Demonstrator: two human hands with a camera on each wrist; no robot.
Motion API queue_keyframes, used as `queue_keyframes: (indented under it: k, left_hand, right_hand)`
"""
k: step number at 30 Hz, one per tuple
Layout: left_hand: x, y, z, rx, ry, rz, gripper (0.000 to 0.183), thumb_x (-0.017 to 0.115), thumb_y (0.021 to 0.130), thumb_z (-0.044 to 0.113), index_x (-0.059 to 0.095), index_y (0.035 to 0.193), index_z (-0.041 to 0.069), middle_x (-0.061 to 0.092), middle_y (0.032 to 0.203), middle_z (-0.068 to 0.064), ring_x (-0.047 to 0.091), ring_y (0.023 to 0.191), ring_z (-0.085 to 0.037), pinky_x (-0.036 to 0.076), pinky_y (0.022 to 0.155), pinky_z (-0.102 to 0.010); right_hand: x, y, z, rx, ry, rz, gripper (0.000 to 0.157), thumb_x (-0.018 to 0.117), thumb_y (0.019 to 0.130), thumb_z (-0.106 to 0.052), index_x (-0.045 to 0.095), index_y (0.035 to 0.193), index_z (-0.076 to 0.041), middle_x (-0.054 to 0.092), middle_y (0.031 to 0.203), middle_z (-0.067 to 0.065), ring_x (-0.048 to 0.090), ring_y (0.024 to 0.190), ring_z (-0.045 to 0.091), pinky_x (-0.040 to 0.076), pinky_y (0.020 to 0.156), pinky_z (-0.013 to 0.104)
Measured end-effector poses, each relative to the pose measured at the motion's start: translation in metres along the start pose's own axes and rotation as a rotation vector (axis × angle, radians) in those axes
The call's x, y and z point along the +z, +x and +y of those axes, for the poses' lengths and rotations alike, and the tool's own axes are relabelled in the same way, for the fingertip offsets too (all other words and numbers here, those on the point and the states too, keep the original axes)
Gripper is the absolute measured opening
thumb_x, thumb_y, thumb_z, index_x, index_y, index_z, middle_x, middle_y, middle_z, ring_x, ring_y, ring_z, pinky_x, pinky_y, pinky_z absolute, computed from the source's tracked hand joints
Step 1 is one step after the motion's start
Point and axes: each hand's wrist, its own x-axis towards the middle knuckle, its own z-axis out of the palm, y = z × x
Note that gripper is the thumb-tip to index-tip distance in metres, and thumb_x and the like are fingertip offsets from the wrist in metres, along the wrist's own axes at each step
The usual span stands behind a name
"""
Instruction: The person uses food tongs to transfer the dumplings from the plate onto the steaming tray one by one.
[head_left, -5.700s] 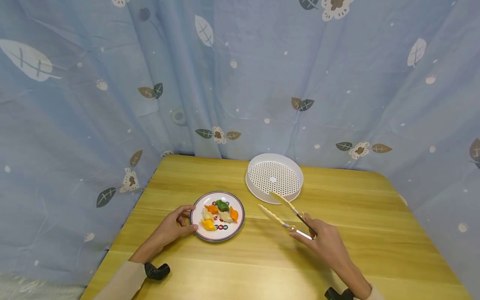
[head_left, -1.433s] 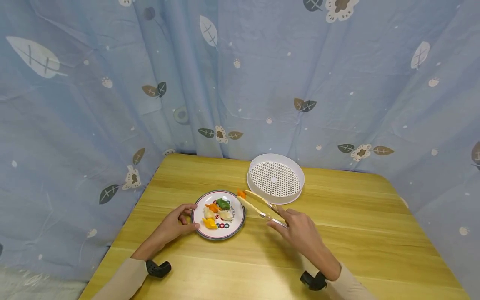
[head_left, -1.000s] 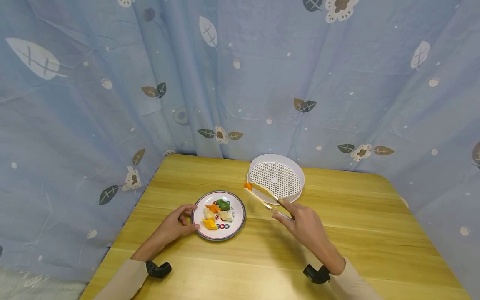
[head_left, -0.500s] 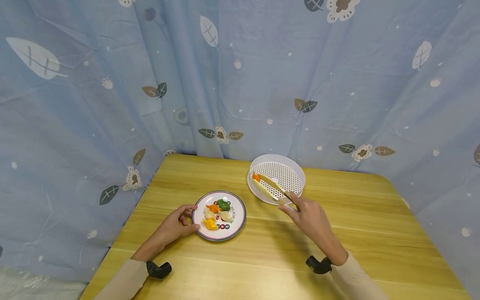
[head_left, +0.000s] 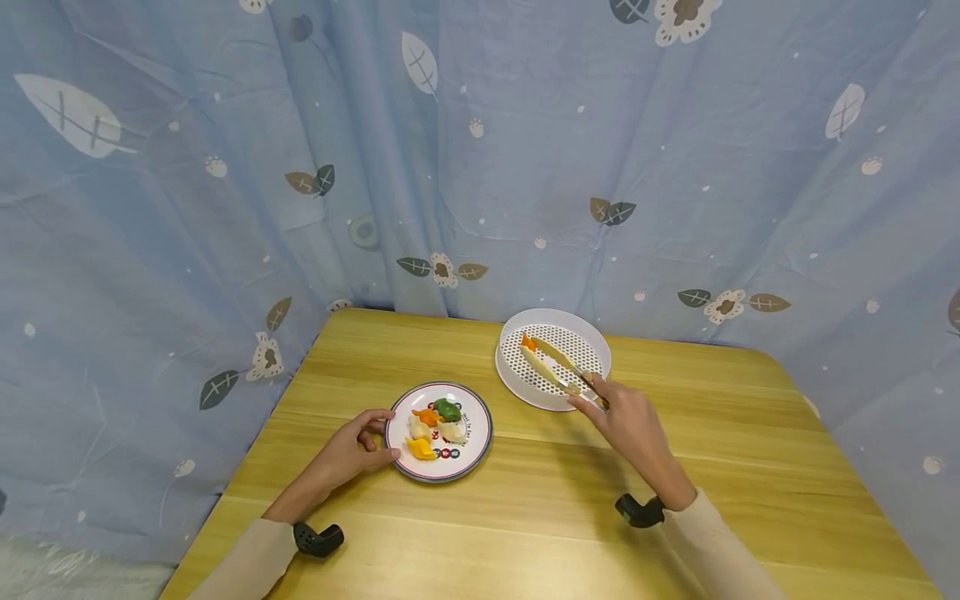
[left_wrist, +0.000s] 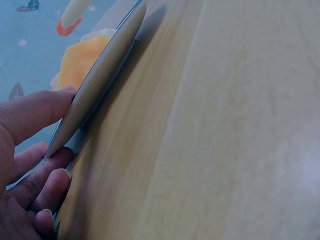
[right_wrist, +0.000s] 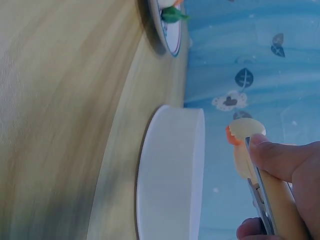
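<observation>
My left hand (head_left: 345, 454) pinches the left rim of a white plate (head_left: 468, 454) with a dark edge; in the left wrist view the thumb (left_wrist: 45, 112) is on top and fingers lie below. On the plate are several dumplings: a green one (head_left: 447, 409), an orange one (head_left: 427, 417), a yellow one (head_left: 420, 449) and pale ones (head_left: 452, 432). My right hand (head_left: 630, 421) grips tongs (head_left: 542, 367) with cream tips and metal handles. Between the tips is an orange dumpling (head_left: 528, 342), over the white perforated basket (head_left: 551, 402); the right wrist view shows it above the rim.
Plate and basket stand apart on a wooden table (head_left: 525, 533), the basket farther back and to the right. Behind the table hangs a blue patterned curtain (head_left: 510, 167). Black wrist cameras (head_left: 318, 540) sit on both forearms.
The tongs took an orange dumpling from the plate's right side and carried it right and away, over the basket. My left hand stayed at the plate's rim.
</observation>
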Motion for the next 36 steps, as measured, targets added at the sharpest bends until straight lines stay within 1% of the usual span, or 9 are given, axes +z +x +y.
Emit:
queue_keyframes:
  k: [3,8,15,22,26,31,36]
  left_hand:
    - [0.000,0.000,0.000,0.003,0.000,-0.001,0.064,0.088,0.083,0.021,0.059,0.139,0.013,0.060,0.116,-0.009,0.048,0.087,-0.023,0.041,0.071,-0.030]
    - [0.001,0.000,0.000,-0.007,0.001,0.004,0.063,0.088,0.083,0.021,0.059,0.139,0.013,0.059,0.116,-0.009,0.048,0.088,-0.023,0.041,0.070,-0.030]
    - [0.000,-0.001,0.002,-0.013,-0.004,0.009,0.063,0.088,0.083,0.020,0.059,0.139,0.013,0.059,0.116,-0.009,0.048,0.088,-0.023,0.041,0.070,-0.029]
    - [0.000,-0.001,0.003,-0.018,-0.010,0.005,0.064,0.089,0.083,0.022,0.059,0.139,0.014,0.058,0.116,-0.009,0.048,0.087,-0.023,0.040,0.068,-0.029]
    - [-0.001,-0.001,0.005,-0.017,-0.016,0.003,0.064,0.089,0.083,0.022,0.059,0.139,0.014,0.058,0.116,-0.010,0.048,0.087,-0.023,0.040,0.067,-0.029]
    - [-0.001,-0.002,0.006,-0.029,-0.014,0.004,0.064,0.089,0.083,0.022,0.059,0.139,0.015,0.058,0.116,-0.009,0.047,0.088,-0.023,0.040,0.068,-0.029]
    - [0.000,-0.003,0.007,-0.026,-0.005,0.007,0.063,0.089,0.083,0.021,0.060,0.138,0.014,0.058,0.115,-0.010,0.048,0.087,-0.023,0.040,0.069,-0.029]
  right_hand:
    - [0.001,0.003,0.005,0.024,-0.008,-0.013,0.057,0.078,0.091,-0.043,0.069,0.132,-0.004,0.040,0.060,-0.004,0.038,0.054,0.015,0.034,0.050,0.033]
    - [0.004,0.010,0.015,0.029,-0.033,-0.008,0.058,0.078,0.091,-0.044,0.070,0.131,-0.003,0.043,0.060,-0.002,0.040,0.054,0.017,0.037,0.050,0.035]
    - [0.010,0.020,0.031,0.037,-0.053,-0.014,0.057,0.079,0.091,-0.040,0.070,0.128,0.001,0.045,0.059,0.001,0.042,0.055,0.021,0.039,0.052,0.037]
    - [0.015,0.030,0.045,0.060,-0.068,-0.030,0.057,0.077,0.093,-0.041,0.070,0.128,0.004,0.060,0.067,0.012,0.049,0.057,0.026,0.046,0.055,0.045]
    - [0.018,0.037,0.050,0.068,-0.085,-0.055,0.059,0.074,0.094,-0.043,0.070,0.127,0.005,0.063,0.070,0.014,0.051,0.059,0.027,0.047,0.056,0.045]
    - [0.020,0.045,0.055,0.118,-0.092,-0.112,0.060,0.073,0.095,-0.046,0.069,0.130,0.003,0.063,0.075,0.014,0.052,0.064,0.028,0.044,0.057,0.042]
    - [0.022,0.051,0.058,0.130,-0.099,-0.150,0.058,0.073,0.095,-0.045,0.070,0.129,0.002,0.065,0.082,0.016,0.054,0.068,0.030,0.045,0.060,0.044]
